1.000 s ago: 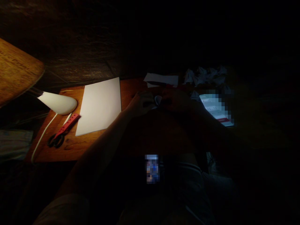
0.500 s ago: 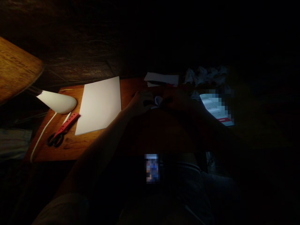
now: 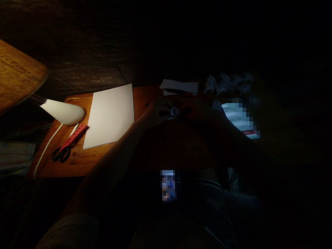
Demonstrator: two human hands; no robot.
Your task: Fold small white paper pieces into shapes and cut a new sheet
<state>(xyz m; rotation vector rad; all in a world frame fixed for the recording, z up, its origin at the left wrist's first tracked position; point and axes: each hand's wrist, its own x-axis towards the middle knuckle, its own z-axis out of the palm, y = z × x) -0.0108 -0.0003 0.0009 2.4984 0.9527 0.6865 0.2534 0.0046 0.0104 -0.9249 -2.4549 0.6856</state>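
A small piece of white paper (image 3: 174,112), curled into a loop, is held between my two hands over the middle of the wooden table (image 3: 166,145). My left hand (image 3: 158,110) is closed on its left side with bent fingers. On the paper's right side is my right hand (image 3: 193,109), also closed on it, though deep shadow hides most of its fingers. Just beyond my hands lie white paper strips (image 3: 178,85) with a dark, slim object (image 3: 175,91) across them. Several folded or crumpled white paper pieces (image 3: 225,83) sit at the back right.
A stack of white sheets (image 3: 111,116) lies left of my hands. Farther left are scissors with black handles (image 3: 61,154), a red perforated piece (image 3: 75,136) and a white lamp (image 3: 64,112) with its cord. A lit phone (image 3: 240,121) rests at right; another lit screen (image 3: 168,186) shows near my lap.
The paper between my hands now shows a rounder, more closed loop. My hands stay in almost the same place, and the things around them have not moved.
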